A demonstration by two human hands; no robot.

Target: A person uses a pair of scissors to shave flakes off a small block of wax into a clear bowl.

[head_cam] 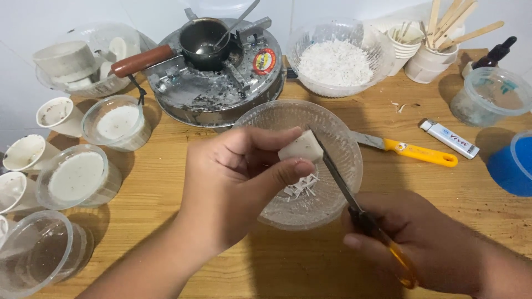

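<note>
My left hand point(238, 182) pinches a small white wax block point(301, 147) between thumb and fingers, above a clear plastic bowl point(338, 138). My right hand point(415, 241) grips a yellow-handled knife point(341, 185), its dark blade slanting up against the right edge of the block. A small heap of thin white shavings point(302, 187) lies in the bowl under the block.
On the wooden table point(388, 111) lie a second yellow-handled knife point(413, 151) and a white lighter point(449, 138). A small stove with a pot point(208, 41) stands at the back, beside a bowl of white flakes point(335, 61). Cups and wax-filled containers point(77, 177) crowd the left; a blue tub point(512, 163) is at right.
</note>
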